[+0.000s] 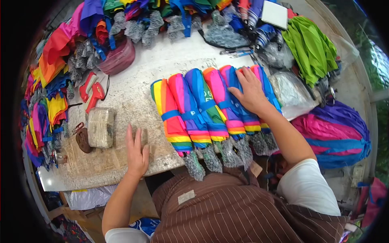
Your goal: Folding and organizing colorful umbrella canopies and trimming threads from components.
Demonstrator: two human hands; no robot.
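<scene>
Several folded rainbow umbrellas (173, 121) lie side by side in a row on the worktable, each rolled up and bound with a blue strap. Their handles (195, 167), covered in crinkled grey wrapping, point toward me over the table's near edge. My right hand (252, 92) rests on the upper part of the umbrellas at the row's right end, fingers outstretched and not gripped round any of them. Left of the row, my left hand (137, 152) is over the bare tabletop with its fingers apart and nothing in it.
A taped block (101, 127), a brown coil (83, 140) and red-handled tools (95, 94) sit at left. Looser umbrellas (56, 44) and a pink bowl (118, 57) line the far side. Green fabric (310, 48), a plastic bag (289, 93) and a striped bundle (334, 133) are at right.
</scene>
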